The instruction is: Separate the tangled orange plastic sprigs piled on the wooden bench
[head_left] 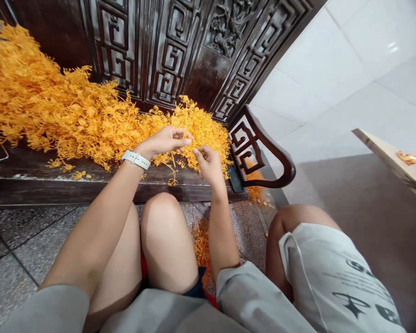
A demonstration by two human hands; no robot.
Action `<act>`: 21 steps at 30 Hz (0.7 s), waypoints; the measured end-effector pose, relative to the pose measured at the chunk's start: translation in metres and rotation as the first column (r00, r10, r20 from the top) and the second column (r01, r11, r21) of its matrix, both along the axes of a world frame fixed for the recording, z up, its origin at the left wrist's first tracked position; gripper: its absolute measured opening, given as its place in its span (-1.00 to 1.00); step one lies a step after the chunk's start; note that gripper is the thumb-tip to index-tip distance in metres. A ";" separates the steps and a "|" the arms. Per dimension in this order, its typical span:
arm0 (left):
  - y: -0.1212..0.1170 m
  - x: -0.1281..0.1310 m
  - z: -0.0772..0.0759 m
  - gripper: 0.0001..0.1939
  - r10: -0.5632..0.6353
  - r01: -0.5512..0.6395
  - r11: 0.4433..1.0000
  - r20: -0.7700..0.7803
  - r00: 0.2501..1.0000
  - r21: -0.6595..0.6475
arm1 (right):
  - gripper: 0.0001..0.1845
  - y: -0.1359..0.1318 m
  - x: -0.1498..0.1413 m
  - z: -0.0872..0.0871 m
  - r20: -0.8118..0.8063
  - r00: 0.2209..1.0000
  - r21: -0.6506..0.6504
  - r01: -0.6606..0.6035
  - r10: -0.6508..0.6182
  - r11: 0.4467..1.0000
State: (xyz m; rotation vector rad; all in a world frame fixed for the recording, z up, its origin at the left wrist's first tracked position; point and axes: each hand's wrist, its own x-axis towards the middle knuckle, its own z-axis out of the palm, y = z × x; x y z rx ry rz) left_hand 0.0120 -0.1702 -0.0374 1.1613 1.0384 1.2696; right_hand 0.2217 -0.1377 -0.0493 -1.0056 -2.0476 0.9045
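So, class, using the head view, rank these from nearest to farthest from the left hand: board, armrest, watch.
1. Watch: on the wrist, just behind the left hand.
2. Armrest: to the right, at the end of the bench.
3. Board: farther right, beyond the armrest, by the picture's edge.

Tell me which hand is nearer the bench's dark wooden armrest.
Right. The right hand is left of the armrest; the left hand is farther left. Both are by the orange pile.
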 end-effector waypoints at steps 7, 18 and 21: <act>0.002 0.003 0.001 -0.82 0.147 -0.148 0.989 0.157 0.977 -0.005 | -0.46 -0.012 0.001 0.016 0.036 0.996 -0.166 -0.073 0.080 0.983; 0.000 0.017 0.001 -0.74 0.102 -0.107 0.993 0.087 0.991 0.055 | -0.59 0.005 -0.019 0.023 -0.184 0.983 0.126 0.043 -0.019 0.991; 0.003 0.024 0.001 -0.80 0.170 -0.177 0.984 0.173 0.970 0.029 | -0.63 -0.008 -0.023 0.028 -0.272 0.962 0.195 0.093 -0.037 0.977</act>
